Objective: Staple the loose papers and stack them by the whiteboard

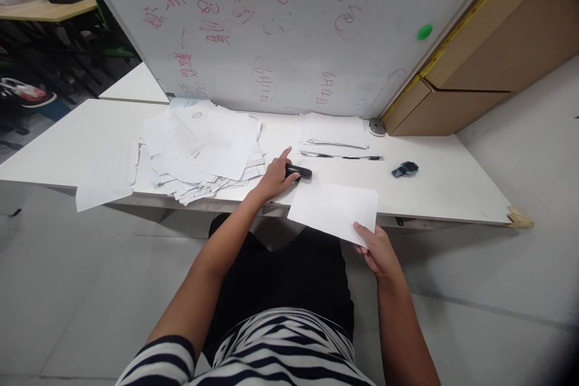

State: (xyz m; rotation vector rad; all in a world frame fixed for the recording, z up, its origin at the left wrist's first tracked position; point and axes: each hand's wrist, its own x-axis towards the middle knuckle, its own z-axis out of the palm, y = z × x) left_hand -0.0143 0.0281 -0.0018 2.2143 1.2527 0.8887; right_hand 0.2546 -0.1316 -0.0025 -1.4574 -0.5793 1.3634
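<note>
White paper [333, 208] is pinched at one corner by the right hand [376, 247], while the left hand [275, 177] grasps a black object [302, 172] at the worktop [446, 196].

White table [452, 192] with messy paper heap [212, 142], flatter paper stack [332, 128], black stapler [302, 172] and small dark-blue object [405, 169].

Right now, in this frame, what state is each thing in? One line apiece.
White sheet: pinched at one corner by the right hand, jutting past the near edge of the table
Black object: partly hidden by the left hand
Papers: heaped untidily
Leftmost sheet: overhanging the near edge
Dark watch-like object: lying unworn
Whiteboard: written on in red
Cardboard boxes: stacked
</note>
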